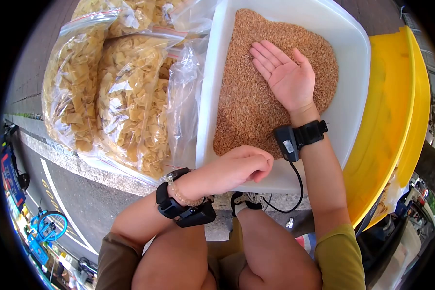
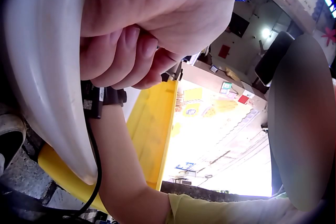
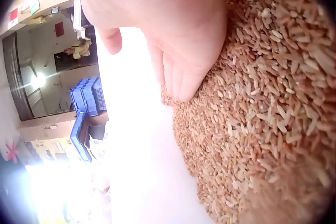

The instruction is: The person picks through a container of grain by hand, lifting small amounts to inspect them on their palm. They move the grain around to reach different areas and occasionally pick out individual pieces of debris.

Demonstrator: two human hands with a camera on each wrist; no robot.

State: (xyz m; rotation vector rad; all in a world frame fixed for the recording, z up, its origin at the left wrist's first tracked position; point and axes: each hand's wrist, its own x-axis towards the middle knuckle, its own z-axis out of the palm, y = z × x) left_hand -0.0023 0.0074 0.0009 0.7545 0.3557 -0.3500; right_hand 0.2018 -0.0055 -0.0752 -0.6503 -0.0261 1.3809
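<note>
My right hand [image 1: 286, 75] lies palm up over reddish-brown rice [image 1: 249, 92], its fingers straight and nothing on the palm. The right wrist view shows the back of this hand right against the grains. The rice fills part of a white tub [image 1: 353, 92]. My left hand [image 1: 239, 166] is at the tub's near edge, back upward in the head view. Its fingers [image 2: 126, 58] are curled toward the palm in the left wrist view, with nothing visible in them. Both wrists wear black camera straps.
Clear zip bags [image 1: 130, 96] of pale yellow flat pieces lie left of the tub. A yellow bin [image 1: 396, 121] stands to its right. My bent knees [image 1: 174, 256] are just below. A black cable [image 1: 300, 193] hangs from the right wrist. Blue crates [image 3: 86, 97] appear farther off.
</note>
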